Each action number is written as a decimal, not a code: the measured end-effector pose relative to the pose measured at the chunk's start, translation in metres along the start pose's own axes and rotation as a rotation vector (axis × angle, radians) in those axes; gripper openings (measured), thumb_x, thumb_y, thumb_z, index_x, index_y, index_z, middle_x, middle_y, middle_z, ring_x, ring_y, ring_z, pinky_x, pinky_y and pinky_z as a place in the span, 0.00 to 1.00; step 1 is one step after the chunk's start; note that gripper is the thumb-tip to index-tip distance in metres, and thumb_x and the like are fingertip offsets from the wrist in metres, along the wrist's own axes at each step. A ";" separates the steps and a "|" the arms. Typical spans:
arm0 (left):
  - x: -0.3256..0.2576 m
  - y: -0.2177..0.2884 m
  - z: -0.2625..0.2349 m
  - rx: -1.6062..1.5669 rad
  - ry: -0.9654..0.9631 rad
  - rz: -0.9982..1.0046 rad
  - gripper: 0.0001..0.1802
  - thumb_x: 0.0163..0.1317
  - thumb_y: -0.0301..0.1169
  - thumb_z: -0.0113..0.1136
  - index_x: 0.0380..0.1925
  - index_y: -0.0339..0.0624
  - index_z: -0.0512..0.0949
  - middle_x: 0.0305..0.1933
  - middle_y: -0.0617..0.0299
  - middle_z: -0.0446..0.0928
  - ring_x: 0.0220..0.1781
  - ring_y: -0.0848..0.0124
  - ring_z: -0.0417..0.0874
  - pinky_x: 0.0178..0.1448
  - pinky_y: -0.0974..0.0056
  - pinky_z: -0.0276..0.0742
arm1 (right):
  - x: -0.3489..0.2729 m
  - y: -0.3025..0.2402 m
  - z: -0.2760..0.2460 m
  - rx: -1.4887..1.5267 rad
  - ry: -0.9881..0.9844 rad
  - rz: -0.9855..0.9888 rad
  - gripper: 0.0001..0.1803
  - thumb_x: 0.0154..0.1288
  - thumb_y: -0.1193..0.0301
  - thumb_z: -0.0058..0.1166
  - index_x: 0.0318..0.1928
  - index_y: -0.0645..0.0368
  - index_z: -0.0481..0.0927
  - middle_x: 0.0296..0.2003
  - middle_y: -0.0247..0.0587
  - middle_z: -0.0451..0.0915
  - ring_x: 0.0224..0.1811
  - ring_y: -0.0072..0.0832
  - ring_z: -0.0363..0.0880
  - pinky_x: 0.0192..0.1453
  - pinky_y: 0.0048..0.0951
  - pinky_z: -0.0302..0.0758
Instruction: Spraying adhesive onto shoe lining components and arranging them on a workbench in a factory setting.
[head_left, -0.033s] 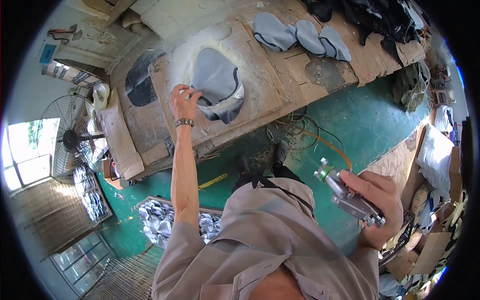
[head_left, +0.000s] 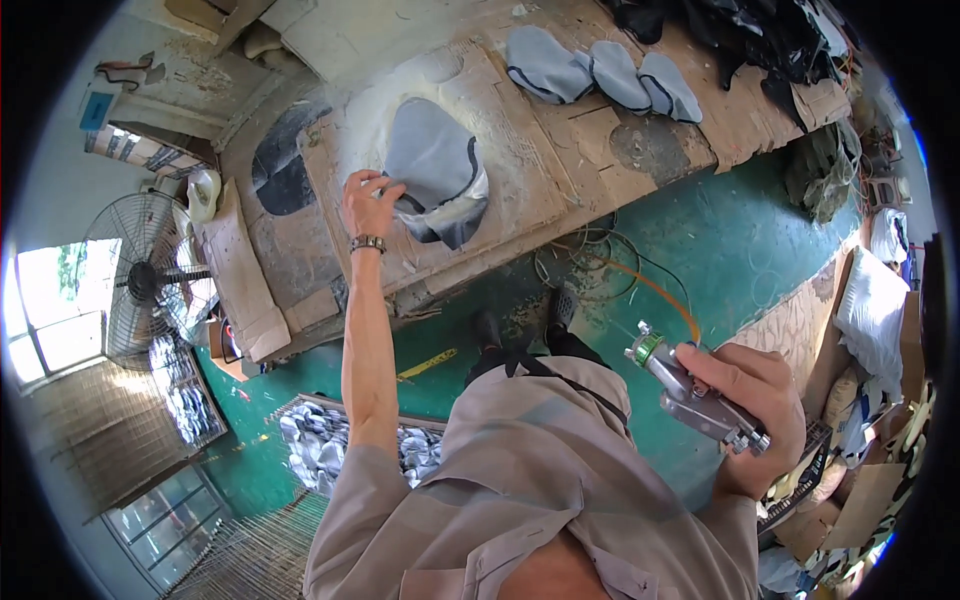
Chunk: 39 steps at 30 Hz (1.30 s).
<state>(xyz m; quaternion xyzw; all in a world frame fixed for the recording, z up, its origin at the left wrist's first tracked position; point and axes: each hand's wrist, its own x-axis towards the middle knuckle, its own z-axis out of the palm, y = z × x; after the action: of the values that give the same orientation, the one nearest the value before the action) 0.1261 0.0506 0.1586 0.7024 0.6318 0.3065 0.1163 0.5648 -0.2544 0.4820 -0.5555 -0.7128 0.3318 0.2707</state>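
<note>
A grey, rounded fabric piece with a dark edging strip lies on the pale-crusted cardboard of the workbench. Its near end is folded up and shows a shiny underside. At its left near edge, the bent fingers of my left hand pinch the dark edging. Well to the right, away from the bench, my right hand is wrapped round a metal spray gun with a green ring by its nozzle. An orange hose runs toward the gun; where it joins is hidden.
Several similar grey pieces lie farther right on the cardboard-covered bench, near a black heap. At left stands a large fan. Racks of silvery pieces are beside me. Coiled hoses lie on the green floor.
The spray gun in my right hand has tilted and shifted very slightly. My left hand and the grey fabric piece look almost the same.
</note>
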 end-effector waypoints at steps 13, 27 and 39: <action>0.113 0.165 -0.051 0.081 -0.034 0.417 0.18 0.51 0.38 0.80 0.40 0.43 0.90 0.51 0.57 0.85 0.55 0.57 0.84 0.61 0.56 0.78 | -0.050 0.031 -0.002 0.126 0.225 0.158 0.41 0.46 0.81 0.59 0.68 0.62 0.79 0.40 0.51 0.85 0.39 0.49 0.85 0.43 0.38 0.79; -0.012 0.310 0.163 -0.100 0.123 0.560 0.22 0.49 0.39 0.80 0.45 0.48 0.87 0.46 0.53 0.78 0.51 0.52 0.79 0.56 0.47 0.75 | -0.120 0.058 0.023 0.101 0.422 0.432 0.46 0.43 0.88 0.60 0.70 0.58 0.77 0.43 0.52 0.85 0.41 0.51 0.84 0.45 0.39 0.80; -0.096 0.252 0.280 -0.785 -0.514 -0.263 0.52 0.64 0.33 0.69 0.80 0.31 0.50 0.78 0.43 0.66 0.76 0.54 0.70 0.76 0.52 0.68 | -0.090 0.044 0.002 0.122 0.306 0.358 0.43 0.43 0.85 0.58 0.68 0.61 0.79 0.37 0.52 0.83 0.36 0.48 0.84 0.41 0.35 0.79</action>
<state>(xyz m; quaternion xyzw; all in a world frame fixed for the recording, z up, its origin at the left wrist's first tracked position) 0.4921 -0.0229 0.0498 0.5728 0.5025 0.3209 0.5625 0.6114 -0.3351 0.4451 -0.6995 -0.5323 0.3287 0.3454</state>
